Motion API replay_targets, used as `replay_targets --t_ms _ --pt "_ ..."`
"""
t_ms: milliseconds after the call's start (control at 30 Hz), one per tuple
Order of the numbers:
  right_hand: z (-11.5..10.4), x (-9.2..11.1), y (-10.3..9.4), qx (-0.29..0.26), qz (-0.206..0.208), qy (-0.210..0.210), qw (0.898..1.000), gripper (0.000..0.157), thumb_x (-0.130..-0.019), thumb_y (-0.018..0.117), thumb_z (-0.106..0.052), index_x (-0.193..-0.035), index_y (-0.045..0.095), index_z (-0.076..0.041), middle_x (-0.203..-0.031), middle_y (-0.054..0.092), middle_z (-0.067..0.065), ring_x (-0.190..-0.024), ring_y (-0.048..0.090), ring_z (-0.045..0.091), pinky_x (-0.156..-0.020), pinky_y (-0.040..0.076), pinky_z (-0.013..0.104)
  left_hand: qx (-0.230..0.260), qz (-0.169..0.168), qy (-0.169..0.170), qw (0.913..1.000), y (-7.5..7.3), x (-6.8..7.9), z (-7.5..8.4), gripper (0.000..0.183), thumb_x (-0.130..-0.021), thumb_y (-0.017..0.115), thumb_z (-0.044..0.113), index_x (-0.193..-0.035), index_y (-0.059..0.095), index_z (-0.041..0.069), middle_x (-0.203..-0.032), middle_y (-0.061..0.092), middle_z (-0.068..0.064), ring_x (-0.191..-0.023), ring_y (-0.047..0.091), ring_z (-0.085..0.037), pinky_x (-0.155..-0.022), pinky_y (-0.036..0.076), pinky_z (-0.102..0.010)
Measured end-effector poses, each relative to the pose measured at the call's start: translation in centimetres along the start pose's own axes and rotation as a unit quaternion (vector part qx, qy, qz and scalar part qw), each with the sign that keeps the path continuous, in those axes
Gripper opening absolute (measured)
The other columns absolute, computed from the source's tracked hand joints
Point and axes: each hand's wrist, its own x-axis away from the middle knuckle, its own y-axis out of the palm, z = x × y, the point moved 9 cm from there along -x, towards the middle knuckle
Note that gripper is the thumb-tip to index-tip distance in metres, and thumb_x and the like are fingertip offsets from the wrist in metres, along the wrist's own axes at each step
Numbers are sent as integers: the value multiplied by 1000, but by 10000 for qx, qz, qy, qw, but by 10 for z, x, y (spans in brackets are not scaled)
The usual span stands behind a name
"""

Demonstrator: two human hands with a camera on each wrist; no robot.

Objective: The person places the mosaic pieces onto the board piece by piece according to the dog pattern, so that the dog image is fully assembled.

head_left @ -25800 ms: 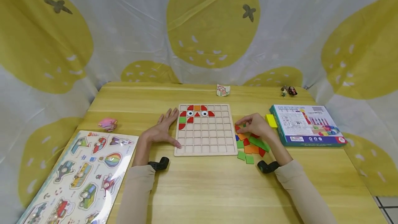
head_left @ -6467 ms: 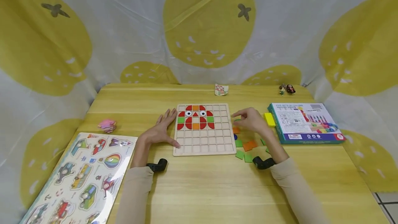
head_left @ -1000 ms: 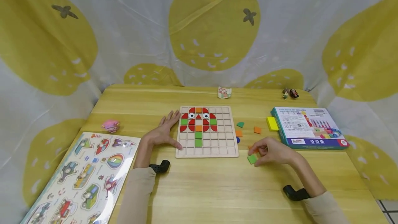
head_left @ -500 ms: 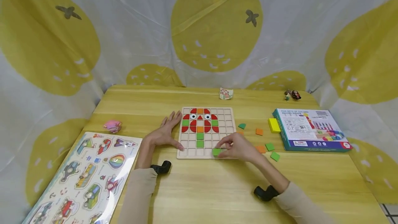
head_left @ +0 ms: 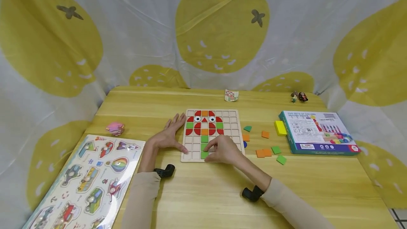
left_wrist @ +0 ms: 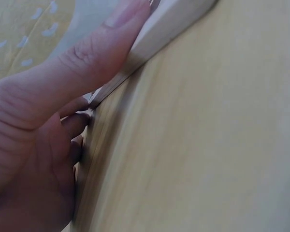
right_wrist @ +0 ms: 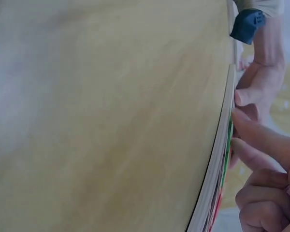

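Note:
A wooden grid board (head_left: 234, 115) lies mid-table, bearing an owl-like pattern of red, orange and green tiles with two eye tiles. Below the pattern runs a column of green squares. At its bottom, in the front row, my right hand (head_left: 224, 150) pinches a green square tile (head_left: 204, 155) between thumb and forefinger, the tile at or in its cell. The right wrist view shows these fingertips at the board's edge. My left hand (head_left: 166, 138) rests along the board's left side, fingers extended, thumb on the front left corner; the left wrist view shows the thumb against the edge.
Loose orange tiles (head_left: 260, 153), green tiles (head_left: 281, 160) and a blue piece (head_left: 245, 144) lie right of the board. Beyond are a yellow block (head_left: 280, 128) and a bead box (head_left: 321, 130). A picture puzzle (head_left: 105, 167), pink toy (head_left: 115, 129) and pattern card (head_left: 231, 95) lie around.
Over the earlier frames red, orange and green tiles were added to the board. In the last second my right hand carried a green square left to the column's bottom. The left hand stays put.

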Motion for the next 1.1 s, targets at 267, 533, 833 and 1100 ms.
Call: replay_targets --t_ms 267,533,833,1100 --pt "1 -4 4 -2 -286 17 9996 15 -71 86 -18 -85 80 -16 -51 53 -5 -49 39 8 -43 25 19 42 -31 19 10000 1 0 1 137 -56 90 47 -157 3 14 -165 -8 -4 -151 -17 -26 -122 -10 -54" --pt "19 -1 -21 -396 -432 227 9980 25 -76 83 -23 -99 78 -18 -51 37 -5 -51 33 10 -47 26 20 31 -27 67 10000 1 -1 0 138 -56 90 47 -157 2 15 -165 -9 -4 -151 -17 -26 -122 -10 -53" --pt "103 29 -109 -308 581 1185 9908 29 -77 79 -9 -105 75 -8 -51 32 -2 -47 25 13 -47 28 23 45 -40 38 10000 0 2 -3 138 -55 91 47 -157 2 14 -165 -9 -4 -151 -17 -27 -122 -10 -53" --pt "123 30 -110 -331 447 1352 9893 24 -75 82 -13 -97 76 -6 -51 34 -3 -48 28 14 -47 26 23 -23 -51 106 9999 -1 1 0 138 -56 90 46 -156 2 13 -164 -9 -5 -151 -17 -26 -122 -10 -53"
